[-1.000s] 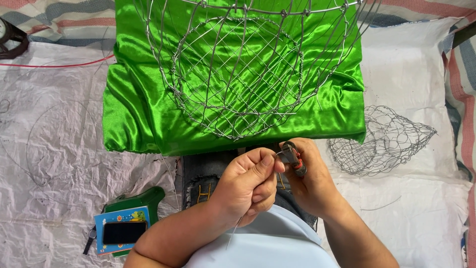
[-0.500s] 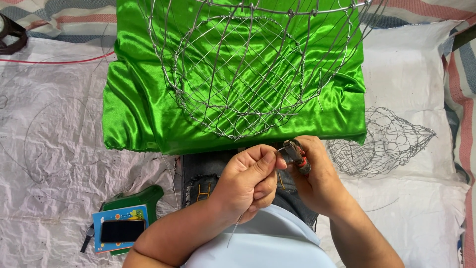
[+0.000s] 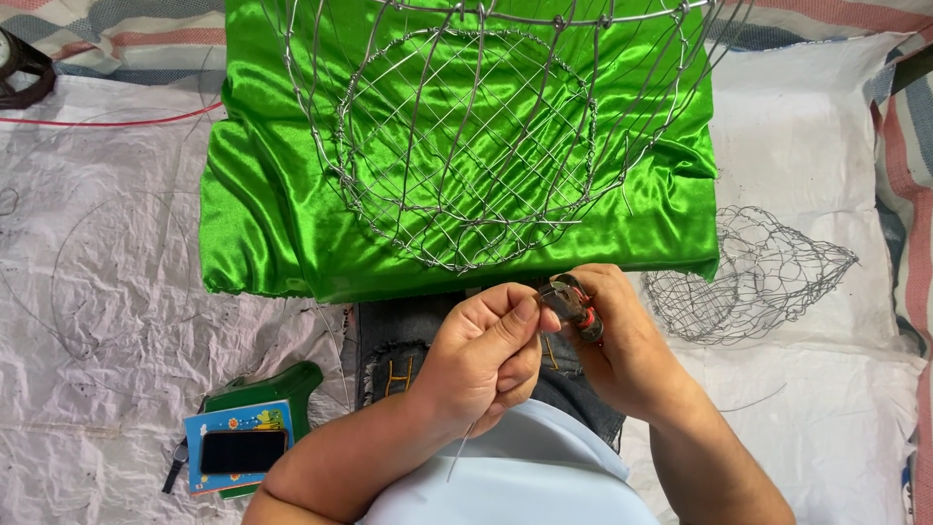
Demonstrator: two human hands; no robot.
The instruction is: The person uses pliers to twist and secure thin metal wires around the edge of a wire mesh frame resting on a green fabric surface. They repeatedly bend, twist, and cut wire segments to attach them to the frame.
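Left hand: pinches a thin wire between thumb and forefinger, tail trailing toward the lap. Right hand: wrapped around small pliers, nose meeting the wire just below the wire basket on green cloth. Best practice, likely: keep wire taut, bite close to fingers.

Bright green satin cloth lies far centre under a silver wire basket of criss-cross mesh, with a second grey wire mesh on the right. The sheet beneath is white, the blanket at the far edge striped grey, pink and blue. Near left sits a dark green case under a blue card; the pliers show red and black
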